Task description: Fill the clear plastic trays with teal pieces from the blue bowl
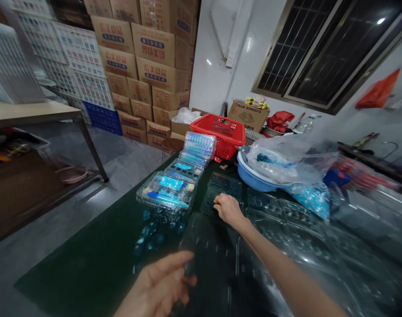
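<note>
My right hand [228,209] reaches forward over the dark green table [89,264], fingers curled onto the edge of a clear plastic blister tray [222,187]. Near the bottom, my left hand [161,286] pinches the edge of another clear tray [207,259] lying in front of me. Left of my right hand stands a filled clear pack with blue items [168,191]. Behind it, more filled packs [197,152] are stacked. Small teal pieces [155,231] lie scattered between the hands.
A blue basin [253,178] holds a plastic bag of blue parts [286,160]. A red basket [221,132] sits behind. Several empty clear trays [286,215] cover the right side. Cardboard boxes [148,66] are stacked at the back. A wooden table [32,112] stands left.
</note>
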The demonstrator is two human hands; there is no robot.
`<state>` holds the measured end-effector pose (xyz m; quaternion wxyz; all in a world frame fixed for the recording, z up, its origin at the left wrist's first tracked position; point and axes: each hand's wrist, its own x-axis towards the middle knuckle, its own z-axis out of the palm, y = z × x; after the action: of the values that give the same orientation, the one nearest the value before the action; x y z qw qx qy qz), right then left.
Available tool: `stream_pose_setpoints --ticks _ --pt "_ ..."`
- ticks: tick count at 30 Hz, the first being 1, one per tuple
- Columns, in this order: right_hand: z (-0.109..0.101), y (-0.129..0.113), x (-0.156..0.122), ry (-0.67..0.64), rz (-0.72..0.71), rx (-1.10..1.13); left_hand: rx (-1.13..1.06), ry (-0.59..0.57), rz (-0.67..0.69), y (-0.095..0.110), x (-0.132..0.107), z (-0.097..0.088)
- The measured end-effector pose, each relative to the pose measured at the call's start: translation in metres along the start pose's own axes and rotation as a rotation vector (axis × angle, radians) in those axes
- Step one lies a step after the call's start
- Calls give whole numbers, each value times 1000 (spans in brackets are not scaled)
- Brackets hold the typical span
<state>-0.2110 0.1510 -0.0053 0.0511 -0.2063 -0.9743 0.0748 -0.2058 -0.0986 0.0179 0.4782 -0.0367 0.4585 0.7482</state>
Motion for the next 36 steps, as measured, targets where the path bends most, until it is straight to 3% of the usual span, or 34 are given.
stream_pose_setpoints --ticks 7,11,13,15,19,23,27,30,33,36 --pt "-18 -9 -14 42 -53 63 -68 -101 89 -1 11 1" --pt "-37 -35 -68 107 -169 234 -109 -92 80 -7 10 3" --pt "-43 -50 -100 74 -314 515 -104 -91 64 -11 10 6" --pt "-45 -59 -125 70 -361 689 -94 -117 59 -15 10 9" --pt "-45 -60 -146 137 -276 749 -60 -124 96 -24 12 18" --pt "-48 -52 -154 122 -223 718 7 -123 117 -31 11 30" --pt "-48 -35 -150 104 -167 662 89 -121 95 -28 4 43" --pt "-42 -12 -122 202 -26 518 228 -71 184 -19 -1 41" --pt "-32 11 -80 260 96 348 383 25 339 -6 -2 21" --pt "-21 23 -47 236 128 262 480 119 455 10 1 -12"
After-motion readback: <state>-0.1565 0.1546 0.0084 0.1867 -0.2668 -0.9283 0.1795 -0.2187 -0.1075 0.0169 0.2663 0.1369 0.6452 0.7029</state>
